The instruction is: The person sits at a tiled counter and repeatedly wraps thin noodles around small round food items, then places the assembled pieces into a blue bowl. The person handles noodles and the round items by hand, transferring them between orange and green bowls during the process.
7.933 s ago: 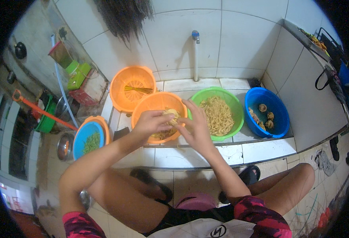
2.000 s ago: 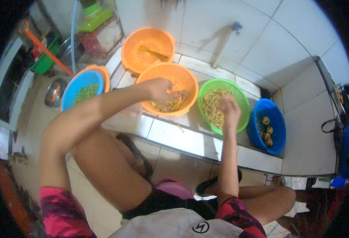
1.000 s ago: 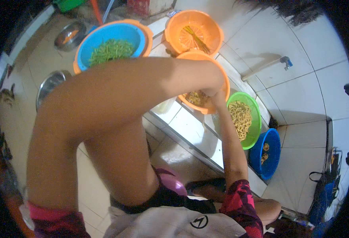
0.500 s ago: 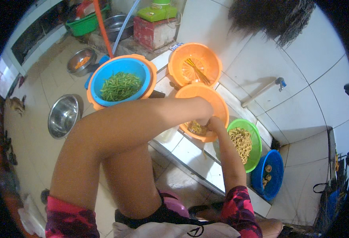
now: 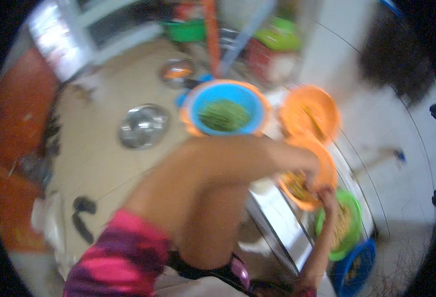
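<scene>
My left hand (image 5: 305, 167) bends down over the nearer orange basin (image 5: 328, 157), fingers drawn together. My right hand (image 5: 327, 194) meets it from the other side at the basin's rim, with its fingers curled closed. Whatever the two hands pinch is blurred and cannot be made out. Yellow-brown pieces (image 5: 297, 185) lie in the basin below my left hand. Right beside my right forearm stands a green basin (image 5: 357, 208) of pale, long pieces (image 5: 341, 225).
Farther back, an orange basin (image 5: 322, 101) holds thin yellow sticks (image 5: 316, 123). A blue basin (image 5: 247, 96) of green beans (image 5: 223, 116) sits inside an orange one. A steel bowl (image 5: 143, 126) rests on the floor. Near the wall stand a blue tub (image 5: 344, 272) and a tap (image 5: 400, 156).
My view has swung left, so everything sits farther right and the picture is blurred. Both hands are still together at the same orange basin.
</scene>
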Demonstrator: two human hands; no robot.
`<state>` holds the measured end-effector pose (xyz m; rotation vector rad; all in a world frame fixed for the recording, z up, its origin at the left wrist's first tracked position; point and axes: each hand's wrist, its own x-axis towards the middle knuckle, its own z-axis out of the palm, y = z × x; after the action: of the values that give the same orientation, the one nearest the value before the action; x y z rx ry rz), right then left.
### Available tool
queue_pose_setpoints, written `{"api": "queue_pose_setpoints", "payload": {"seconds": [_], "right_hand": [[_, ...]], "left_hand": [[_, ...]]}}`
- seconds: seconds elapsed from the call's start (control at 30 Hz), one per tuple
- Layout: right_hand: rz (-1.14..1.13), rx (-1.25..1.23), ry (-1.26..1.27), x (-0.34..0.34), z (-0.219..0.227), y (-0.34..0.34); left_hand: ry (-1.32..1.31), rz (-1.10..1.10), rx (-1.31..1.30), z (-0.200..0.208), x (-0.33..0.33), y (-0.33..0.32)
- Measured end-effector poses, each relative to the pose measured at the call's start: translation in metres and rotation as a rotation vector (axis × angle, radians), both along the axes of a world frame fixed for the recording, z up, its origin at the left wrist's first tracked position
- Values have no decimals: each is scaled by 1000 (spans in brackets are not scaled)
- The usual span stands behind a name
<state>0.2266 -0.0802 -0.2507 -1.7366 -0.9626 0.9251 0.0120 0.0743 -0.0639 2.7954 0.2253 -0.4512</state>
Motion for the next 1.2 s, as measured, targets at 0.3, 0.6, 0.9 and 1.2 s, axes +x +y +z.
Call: {"api": "queue_pose_setpoints", "payload": {"seconds": [0.3, 0.6, 0.9, 1.2], "right_hand": [[88, -111, -648, -18, -33, 12], [100, -103, -722, -37, -30, 54], [132, -216, -839, -32, -18, 52], [-211, 496, 763, -66, 36, 4]], "left_hand": [[-94, -72, -89, -7, 30, -32], [-118, -74, -127, -16, 42, -41], [-147, -52, -160, -20, 47, -42], [-372, 164, -376, -37, 39, 13]]}}
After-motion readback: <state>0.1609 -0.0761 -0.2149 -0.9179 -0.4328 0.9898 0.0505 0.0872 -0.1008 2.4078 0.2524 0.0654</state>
